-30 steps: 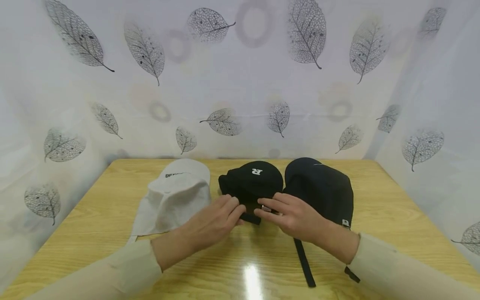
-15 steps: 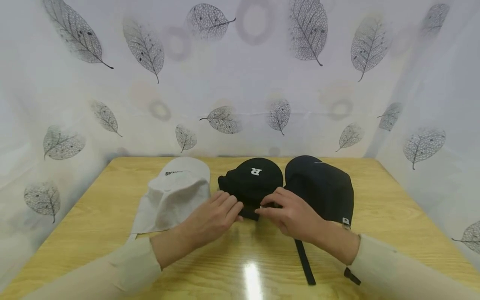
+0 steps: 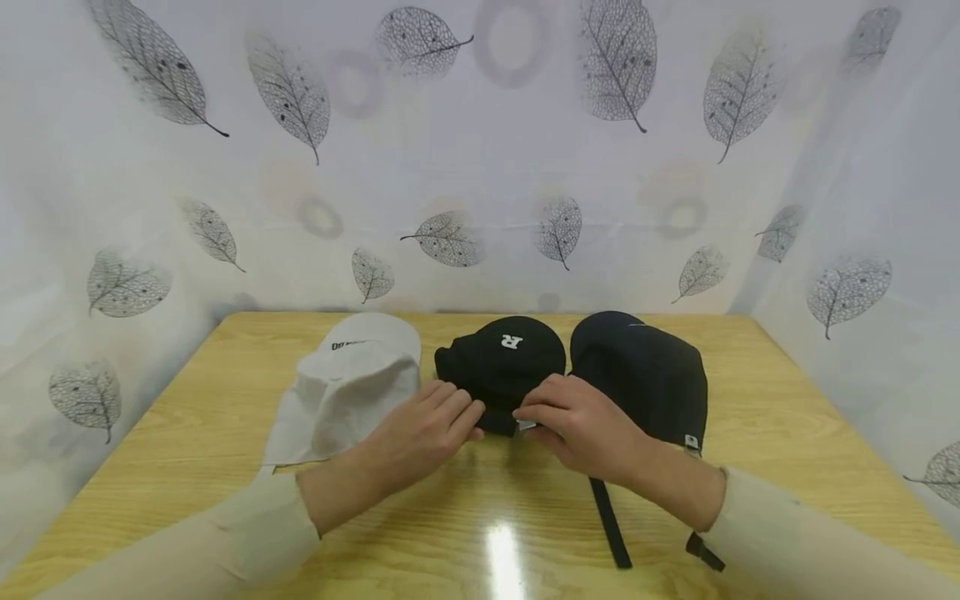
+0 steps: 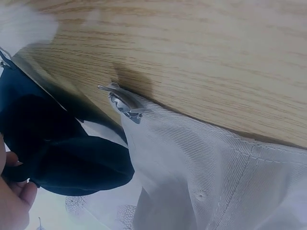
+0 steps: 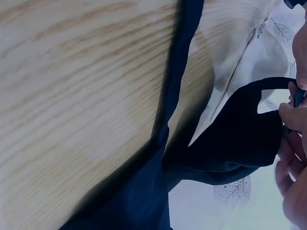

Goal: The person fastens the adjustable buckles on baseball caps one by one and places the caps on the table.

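White hat [image 3: 352, 383] left of middle, lying flat on the wooden table [image 3: 187, 433]. Left hand [image 3: 423, 433] pinching the near edge of the black cap [image 3: 504, 362], likely to hold it steady. Black cap in the middle, long way running near to far, upside-down R toward the far side. Right hand [image 3: 581, 425] pinching its strap end. Dark hat [image 3: 645, 375] at the right.

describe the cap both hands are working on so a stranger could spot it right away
On the light wooden table three hats lie in a row. The one meant is the small black cap in the middle, between the white bucket hat and the larger dark bucket hat. It alone bears a white letter R, and both hands pinch its near edge.
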A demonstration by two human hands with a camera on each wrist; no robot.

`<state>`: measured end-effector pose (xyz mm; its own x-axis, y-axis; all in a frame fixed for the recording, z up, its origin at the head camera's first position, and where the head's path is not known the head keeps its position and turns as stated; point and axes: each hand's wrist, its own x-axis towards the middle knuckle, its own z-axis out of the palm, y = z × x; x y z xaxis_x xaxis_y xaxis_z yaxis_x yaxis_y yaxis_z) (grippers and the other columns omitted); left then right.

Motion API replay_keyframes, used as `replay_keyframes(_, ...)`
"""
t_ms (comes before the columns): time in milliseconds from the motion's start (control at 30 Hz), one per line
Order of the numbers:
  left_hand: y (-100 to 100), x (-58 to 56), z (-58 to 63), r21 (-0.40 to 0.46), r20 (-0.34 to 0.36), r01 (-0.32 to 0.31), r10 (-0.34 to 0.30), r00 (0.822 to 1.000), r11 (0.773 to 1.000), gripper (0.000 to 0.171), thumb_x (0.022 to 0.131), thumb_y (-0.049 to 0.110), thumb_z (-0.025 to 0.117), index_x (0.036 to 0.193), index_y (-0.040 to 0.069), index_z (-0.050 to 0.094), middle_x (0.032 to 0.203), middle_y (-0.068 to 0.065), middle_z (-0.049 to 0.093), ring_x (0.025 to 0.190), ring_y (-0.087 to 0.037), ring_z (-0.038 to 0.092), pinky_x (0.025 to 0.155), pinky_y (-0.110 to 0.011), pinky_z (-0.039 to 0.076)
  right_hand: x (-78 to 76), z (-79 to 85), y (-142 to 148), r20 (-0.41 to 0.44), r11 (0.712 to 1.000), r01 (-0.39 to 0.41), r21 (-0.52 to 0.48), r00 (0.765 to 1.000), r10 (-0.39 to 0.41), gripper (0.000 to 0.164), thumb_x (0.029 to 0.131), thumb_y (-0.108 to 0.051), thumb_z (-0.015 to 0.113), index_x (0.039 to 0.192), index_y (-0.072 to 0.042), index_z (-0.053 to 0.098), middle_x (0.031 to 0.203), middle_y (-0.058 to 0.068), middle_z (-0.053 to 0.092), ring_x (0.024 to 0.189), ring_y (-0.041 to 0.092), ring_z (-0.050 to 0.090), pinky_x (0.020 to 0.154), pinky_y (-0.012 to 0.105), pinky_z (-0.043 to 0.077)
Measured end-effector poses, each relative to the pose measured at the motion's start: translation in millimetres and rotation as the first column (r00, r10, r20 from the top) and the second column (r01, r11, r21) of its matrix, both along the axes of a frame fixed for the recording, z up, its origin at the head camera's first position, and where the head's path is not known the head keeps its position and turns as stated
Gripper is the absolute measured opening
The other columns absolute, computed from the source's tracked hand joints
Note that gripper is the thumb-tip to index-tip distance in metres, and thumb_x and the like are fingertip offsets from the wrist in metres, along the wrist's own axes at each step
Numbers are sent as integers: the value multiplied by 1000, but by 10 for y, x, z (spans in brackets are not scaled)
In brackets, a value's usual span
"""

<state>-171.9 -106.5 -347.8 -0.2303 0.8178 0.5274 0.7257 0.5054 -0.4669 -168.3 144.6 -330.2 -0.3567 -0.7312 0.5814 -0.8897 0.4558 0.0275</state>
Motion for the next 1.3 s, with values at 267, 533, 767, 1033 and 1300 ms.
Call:
replay_keyframes(267,8,13,14,22,13,-10,9,1000,1000,36,98,29,46,112,1,62,86,-4,58,73,-16,50,73,-26,46,21,-1,-13,-197,998,54,20,979,-49,18,73,-13,77,91,-11,73,91,2,68,89,19,60,80,31,48)
replay_keyframes(533,26,15,26,12,-24,6,-6,1000,1000,37,100,27,40,113,1,64,86,-4,60,71,-16,52,72,-25,47,-7,-31,-1,-232,999,8,-48,972,-19,14,76,-10,74,89,-8,72,88,3,67,86,20,59,81,33,48)
replay_keyframes(767,34,13,21,1,-11,8,-8,1000,1000,34,97,27,47,110,0,64,88,-6,61,73,-16,55,71,-25,50,-36,-44,20,-262,998,-20,-63,965,2,9,80,-11,69,89,-8,71,89,3,67,85,20,59,79,34,49)
replay_keyframes(1033,40,7,18,-29,-19,3,-3,1000,1000,36,99,28,43,109,2,65,85,-5,60,70,-16,51,67,-25,47,-39,-30,34,-214,992,-70,-101,976,47,7,82,-12,69,87,-9,71,89,3,67,86,19,59,79,33,48)
replay_keyframes(1300,55,3,20,-20,-35,15,-15,999,1000,38,101,27,37,108,2,65,85,-5,60,69,-16,52,67,-25,47,-58,-6,6,-208,982,-130,-138,973,99,23,94,-21,54,82,-9,69,87,3,66,84,19,58,78,32,47)
